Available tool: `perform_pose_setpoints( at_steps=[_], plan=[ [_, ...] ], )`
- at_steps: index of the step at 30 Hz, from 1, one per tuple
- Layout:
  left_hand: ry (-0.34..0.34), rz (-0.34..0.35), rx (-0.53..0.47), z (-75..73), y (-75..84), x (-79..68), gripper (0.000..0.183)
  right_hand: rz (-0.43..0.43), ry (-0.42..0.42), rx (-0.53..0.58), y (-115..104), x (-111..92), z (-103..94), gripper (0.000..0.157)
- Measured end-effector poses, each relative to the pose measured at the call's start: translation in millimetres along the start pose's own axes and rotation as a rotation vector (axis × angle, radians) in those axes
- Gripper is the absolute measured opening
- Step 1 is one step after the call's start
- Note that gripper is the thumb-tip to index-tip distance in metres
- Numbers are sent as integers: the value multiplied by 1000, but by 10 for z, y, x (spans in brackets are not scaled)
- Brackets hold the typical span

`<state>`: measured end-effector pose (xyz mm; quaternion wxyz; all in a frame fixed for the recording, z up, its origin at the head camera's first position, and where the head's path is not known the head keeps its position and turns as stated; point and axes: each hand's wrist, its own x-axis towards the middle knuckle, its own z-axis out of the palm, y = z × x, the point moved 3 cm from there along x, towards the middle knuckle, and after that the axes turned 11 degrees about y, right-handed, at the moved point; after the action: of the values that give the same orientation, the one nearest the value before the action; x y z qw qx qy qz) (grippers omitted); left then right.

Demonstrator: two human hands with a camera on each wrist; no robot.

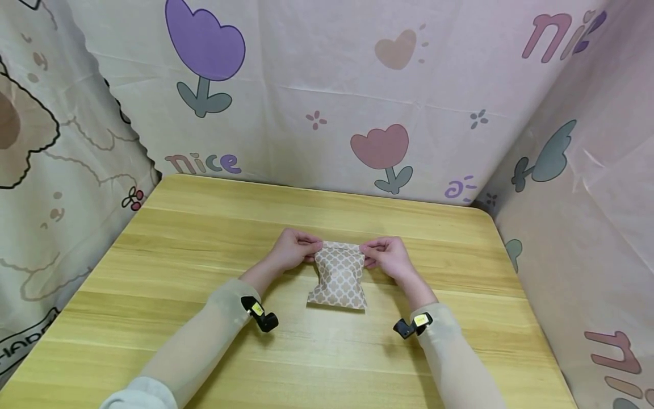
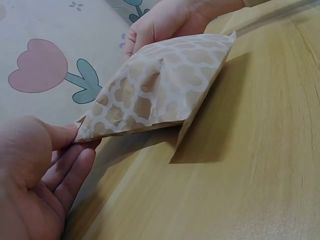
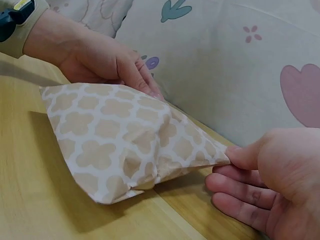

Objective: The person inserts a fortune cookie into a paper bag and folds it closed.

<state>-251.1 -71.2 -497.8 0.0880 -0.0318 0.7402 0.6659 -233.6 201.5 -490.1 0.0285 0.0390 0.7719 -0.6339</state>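
Note:
A tan paper bag (image 1: 339, 278) with a white lattice pattern is held by its far edge, where a folded strip runs across the top. My left hand (image 1: 292, 249) pinches the far left corner between thumb and fingers. At the far right corner, my right hand (image 1: 387, 257) pinches the paper the same way. Seen from the left wrist, the bag (image 2: 150, 90) bulges in the middle, and its near end casts a shadow on the wood. In the right wrist view the bag's side (image 3: 107, 135) looks creased and puffed. Its contents are hidden.
The light wood table (image 1: 204, 238) has rounded far corners. A patterned cloth (image 1: 317, 68) with tulips and lettering hangs behind it and along both sides. Black wrist cameras (image 1: 259, 313) are strapped over the beige sleeves (image 1: 199, 335).

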Motion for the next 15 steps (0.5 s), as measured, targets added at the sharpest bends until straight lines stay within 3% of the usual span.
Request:
perform_pose_setpoints(
  at_steps=[7, 15],
  plan=[
    [22, -32, -23, -47, -33, 17, 25, 9, 12, -12, 11, -7, -24, 24],
    [25, -22, 6, -67, -6, -1, 21, 25, -9, -42, -27, -13, -29, 25]
  ],
)
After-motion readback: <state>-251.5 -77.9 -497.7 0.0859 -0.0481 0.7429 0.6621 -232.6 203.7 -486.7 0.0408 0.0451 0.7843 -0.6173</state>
